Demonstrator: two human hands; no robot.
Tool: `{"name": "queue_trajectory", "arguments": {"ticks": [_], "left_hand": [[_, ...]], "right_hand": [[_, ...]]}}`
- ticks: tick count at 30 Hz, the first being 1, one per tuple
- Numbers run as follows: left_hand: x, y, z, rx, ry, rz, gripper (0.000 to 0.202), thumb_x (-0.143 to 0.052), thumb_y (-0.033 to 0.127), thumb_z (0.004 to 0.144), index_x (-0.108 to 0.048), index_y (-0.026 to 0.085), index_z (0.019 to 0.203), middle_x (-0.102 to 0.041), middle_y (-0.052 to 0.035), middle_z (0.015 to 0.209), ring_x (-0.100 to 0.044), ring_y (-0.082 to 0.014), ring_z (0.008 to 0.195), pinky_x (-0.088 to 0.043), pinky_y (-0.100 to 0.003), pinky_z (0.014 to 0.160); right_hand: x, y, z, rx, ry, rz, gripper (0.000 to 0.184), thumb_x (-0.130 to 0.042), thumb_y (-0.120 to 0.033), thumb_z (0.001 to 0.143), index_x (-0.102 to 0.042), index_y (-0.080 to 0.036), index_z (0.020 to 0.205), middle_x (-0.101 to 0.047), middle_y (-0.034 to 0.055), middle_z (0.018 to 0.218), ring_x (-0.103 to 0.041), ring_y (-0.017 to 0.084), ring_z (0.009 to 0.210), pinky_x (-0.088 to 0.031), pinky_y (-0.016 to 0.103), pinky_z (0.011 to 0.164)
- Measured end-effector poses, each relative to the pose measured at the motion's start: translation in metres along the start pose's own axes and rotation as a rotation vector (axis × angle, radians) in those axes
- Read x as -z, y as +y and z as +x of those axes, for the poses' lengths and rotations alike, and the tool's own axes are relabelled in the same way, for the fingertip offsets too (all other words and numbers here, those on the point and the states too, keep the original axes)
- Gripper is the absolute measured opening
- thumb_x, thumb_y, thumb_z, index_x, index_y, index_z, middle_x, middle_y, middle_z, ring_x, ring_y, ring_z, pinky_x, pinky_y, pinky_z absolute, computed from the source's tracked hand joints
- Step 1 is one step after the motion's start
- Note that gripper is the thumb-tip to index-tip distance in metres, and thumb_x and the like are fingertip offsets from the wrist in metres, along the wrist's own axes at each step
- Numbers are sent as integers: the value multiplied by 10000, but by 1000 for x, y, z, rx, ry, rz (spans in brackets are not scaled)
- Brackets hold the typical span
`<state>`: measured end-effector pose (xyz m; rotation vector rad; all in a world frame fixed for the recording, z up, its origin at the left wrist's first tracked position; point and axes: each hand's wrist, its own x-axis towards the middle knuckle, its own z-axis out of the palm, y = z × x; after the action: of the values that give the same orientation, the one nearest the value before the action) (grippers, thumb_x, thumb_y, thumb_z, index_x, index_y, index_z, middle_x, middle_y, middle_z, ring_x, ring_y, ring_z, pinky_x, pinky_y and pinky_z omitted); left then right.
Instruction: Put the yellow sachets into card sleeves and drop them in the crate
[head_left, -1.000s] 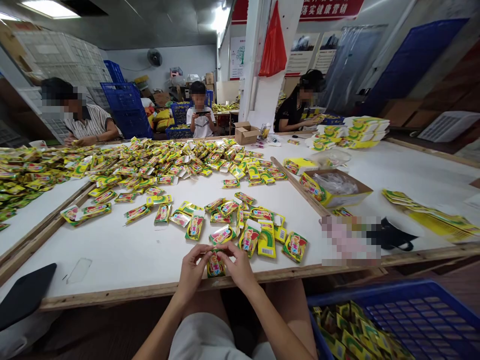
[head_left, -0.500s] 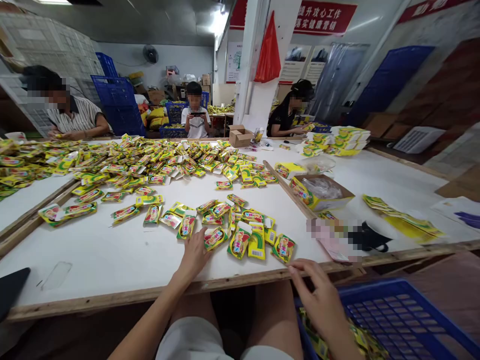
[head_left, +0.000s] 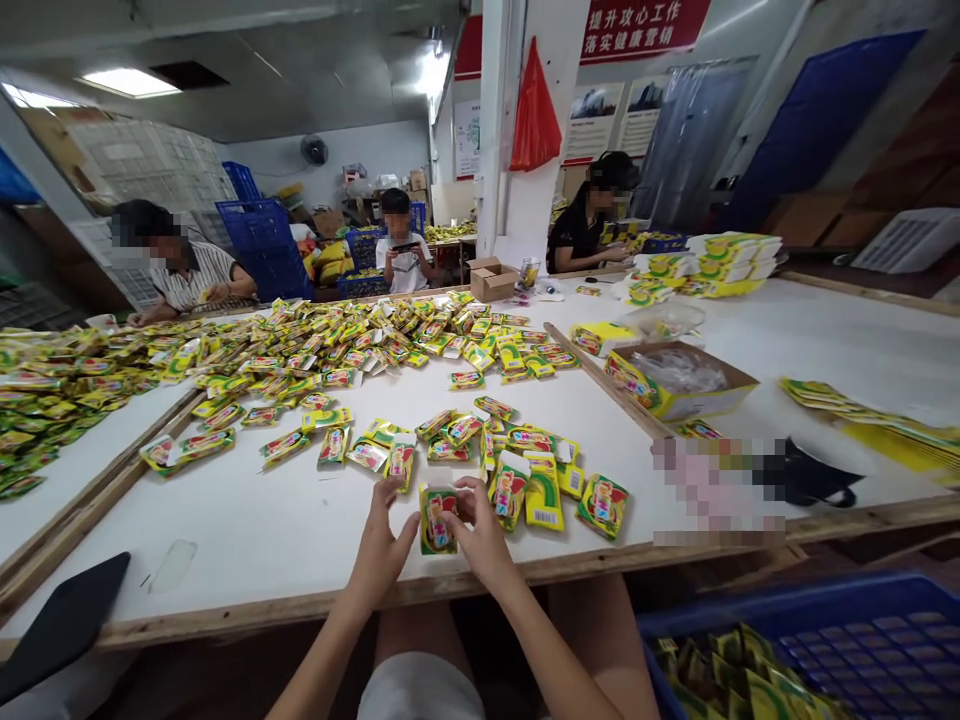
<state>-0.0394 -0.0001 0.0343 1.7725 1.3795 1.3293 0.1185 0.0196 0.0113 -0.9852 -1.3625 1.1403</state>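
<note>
The packet (head_left: pixel 433 527) lay by the near edge of the table (head_left: pixel 300 540), long axis near-to-far — the right hand (head_left: pixel 478 528) pinched its right side; the left hand (head_left: pixel 386 535), empty, thumb and fingers parted, was just left.

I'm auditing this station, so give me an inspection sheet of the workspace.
Surface: white flat tabletop, edged with brown wooden strips
Job's things: small yellow-and-green printed card packets, heaped at far side and left, scattered nearer; more in blue plastic basket, lower right
Clutter: flat black object, left front corner; open yellow cardboard carton holding clear plastic, right
Right hand: holding one packet
Left hand: open, beside that packet
Cables: nothing seen on tabletop
Surroundings: three people beyond tabletop, blue plastic crates, red plastic bag hanging on white pillar
</note>
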Motion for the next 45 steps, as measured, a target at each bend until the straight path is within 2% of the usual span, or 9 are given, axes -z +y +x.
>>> {"name": "queue_trajectory", "arguments": {"ticks": [4, 10, 13, 17, 19, 23, 33, 40, 45], "left_hand": [[-20, -15, -13, 214, -85, -291, 332, -584, 339, 838, -463, 220, 1123, -619, -64, 1012, -667, -208, 877, -543, -330, 746], [-16, -14, -9, 255, -181, -340, 381, -612, 390, 814, -528, 208, 1139, -658, -65, 988, -670, -196, 822, -540, -312, 725], [-12, -15, -4, 229, -102, -328, 298, -635, 383, 796, -575, 192, 1017, -661, -73, 997, -653, -219, 929, -532, -339, 811], [-12, -17, -2, 166, 11, -366, 333, -643, 329, 798, -536, 213, 1091, -652, -68, 1023, -639, -214, 975, -515, -359, 865], [-11, -17, -3, 141, -3, -334, 287, -623, 319, 815, -568, 208, 1074, -651, -69, 1005, -636, -210, 956, -517, -347, 846], [-7, -14, -5, 89, -4, -206, 163, -597, 331, 834, -663, 185, 861, -647, -57, 893, -621, -202, 890, -504, -307, 802], [-9, -11, -1, 214, 77, -245, 222, -634, 384, 800, -674, 172, 847, -671, -34, 778, -614, -179, 741, -486, -265, 694], [-5, -20, -11, 121, 35, -217, 188, -654, 354, 795, -720, 195, 871, -674, -55, 888, -633, -209, 875, -508, -302, 770], [1, -19, -12, 38, -27, -106, 202, -596, 349, 841, -710, 210, 933, -668, -67, 962, -624, -220, 950, -499, -339, 841]], "right_hand": [[6, 6, -10, -23, -59, -44, 255, -583, -235, 790, -541, -243, 1041, -669, 23, 939, -662, 192, 792, -533, 298, 699], [17, -2, -2, 12, -92, -193, 185, -517, -287, 862, -681, -210, 896, -687, 45, 888, -640, 200, 824, -514, 302, 720], [11, -2, 4, 67, -47, -204, 157, -539, -246, 833, -683, -215, 890, -670, 37, 878, -635, 191, 838, -512, 294, 738], [1, 0, 5, 68, -9, -108, 325, -532, -194, 829, -574, -244, 1147, -680, 11, 884, -644, 168, 790, -526, 292, 742], [0, -3, 4, 93, -46, -142, 235, -544, -203, 832, -631, -240, 1048, -683, 23, 913, -643, 178, 835, -525, 289, 739], [-1, -14, 0, 142, -99, -170, 116, -581, -256, 838, -687, -209, 847, -680, 47, 899, -640, 184, 845, -523, 274, 719], [-10, -18, 10, 70, -11, -271, 154, -566, -310, 839, -648, -202, 766, -669, 11, 705, -608, 162, 631, -482, 261, 608], [-6, -9, -3, 57, -93, -163, 123, -574, -270, 840, -673, -201, 864, -699, 32, 840, -642, 182, 770, -510, 281, 715], [-7, -13, -10, 111, -27, -174, 120, -559, -239, 838, -669, -197, 861, -698, 41, 845, -646, 188, 781, -512, 285, 722]]}}
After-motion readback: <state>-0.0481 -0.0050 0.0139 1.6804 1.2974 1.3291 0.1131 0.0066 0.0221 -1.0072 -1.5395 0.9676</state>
